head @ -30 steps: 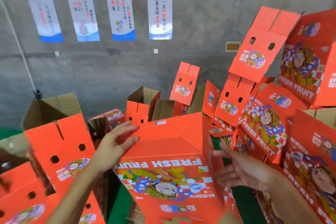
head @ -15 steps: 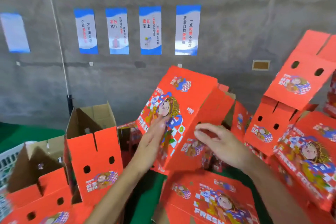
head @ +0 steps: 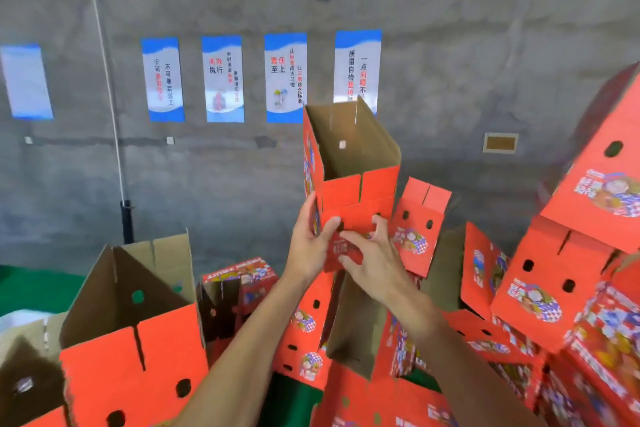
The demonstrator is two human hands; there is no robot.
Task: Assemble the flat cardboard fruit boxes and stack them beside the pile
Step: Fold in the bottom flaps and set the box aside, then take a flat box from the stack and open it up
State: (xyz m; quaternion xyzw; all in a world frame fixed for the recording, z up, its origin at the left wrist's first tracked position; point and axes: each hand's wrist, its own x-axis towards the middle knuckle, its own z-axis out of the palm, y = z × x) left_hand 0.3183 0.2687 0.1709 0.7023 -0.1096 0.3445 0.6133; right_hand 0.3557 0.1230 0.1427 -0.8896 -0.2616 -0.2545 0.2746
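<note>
Two hands are gripping one red box [head: 349, 180] held upright and raised in front of the grey wall [head: 450, 45], open brown mouth facing up. Left hand [head: 310, 246]: thumb is curling over the near red face at the box's lower left corner, while the remaining fingers are wrapping round the left side panel. Right hand [head: 372, 262]: fingers are curling narrowly onto the lower near face, fingertips pressing into the red panel just right of the left thumb; the two hands are almost touching. The lower part of the box is sitting between the two sets of fingers, while its upper flaps are standing well above them. Printing under the right fingers is blurred.

Outward from the grip: assembled red boxes [head: 571, 270] are leaning in a heap at right, several tilted, one close behind the held box. One open box [head: 135, 340] is standing near left, brown inside showing, round holes in its red face. Five blue-and-white posters [head: 285, 78] are hanging in a row on the far wall, and a white cable [head: 107, 87] is running down the wall at left. Green floor [head: 31, 288] is showing at far left.
</note>
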